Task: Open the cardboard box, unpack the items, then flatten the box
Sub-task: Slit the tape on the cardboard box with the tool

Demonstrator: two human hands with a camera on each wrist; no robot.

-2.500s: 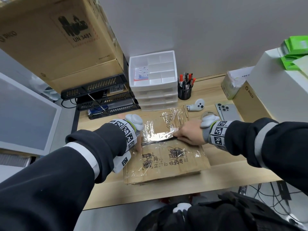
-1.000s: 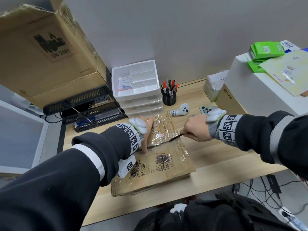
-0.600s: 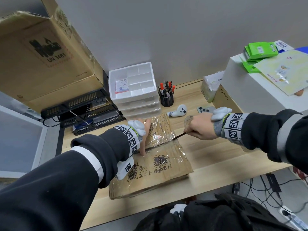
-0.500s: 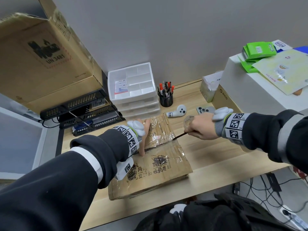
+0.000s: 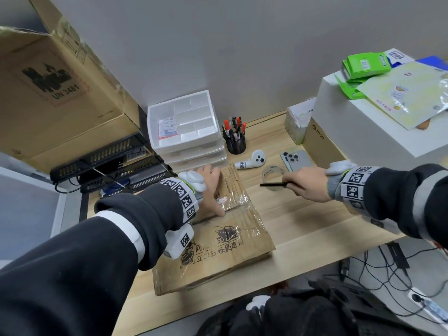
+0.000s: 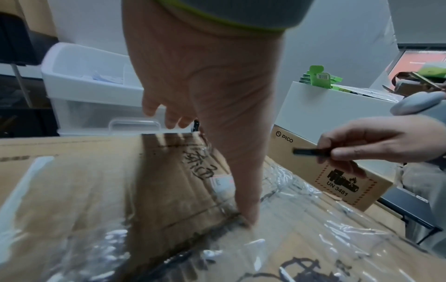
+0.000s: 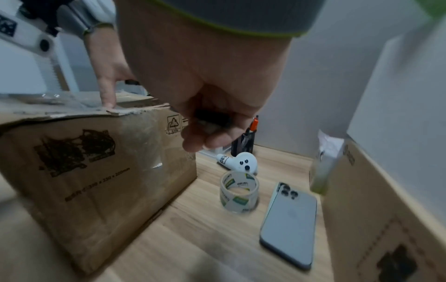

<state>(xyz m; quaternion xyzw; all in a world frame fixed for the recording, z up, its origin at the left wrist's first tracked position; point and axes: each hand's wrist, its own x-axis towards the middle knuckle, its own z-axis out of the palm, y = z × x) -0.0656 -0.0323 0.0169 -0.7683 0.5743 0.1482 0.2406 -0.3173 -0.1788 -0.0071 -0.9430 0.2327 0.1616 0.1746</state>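
Observation:
The taped cardboard box (image 5: 230, 241) stands in the middle of the desk, its top flaps down under crinkled clear tape. My left hand (image 5: 211, 190) lies flat on the far flap, with the thumb tip (image 6: 246, 219) pressed at the centre seam and the fingers (image 6: 169, 118) reaching the far edge. My right hand (image 5: 305, 184) is off to the right of the box, above the desk, pinching a thin black tool (image 5: 272, 184) that points left toward the box. The box's side wall (image 7: 96, 171) shows in the right wrist view, with the tool (image 7: 212, 116) in my fist.
A clear tape roll (image 5: 274, 173), a phone (image 5: 294, 160) and a white controller (image 5: 252, 161) lie right of the box. A pen cup (image 5: 235, 141) and white drawers (image 5: 186, 127) stand behind it. A PICO carton (image 5: 317, 144) borders the right side.
My right hand has drawn the black tool out of the box's centre seam and moved it right, clear of the box. My left hand has stayed on the box top.

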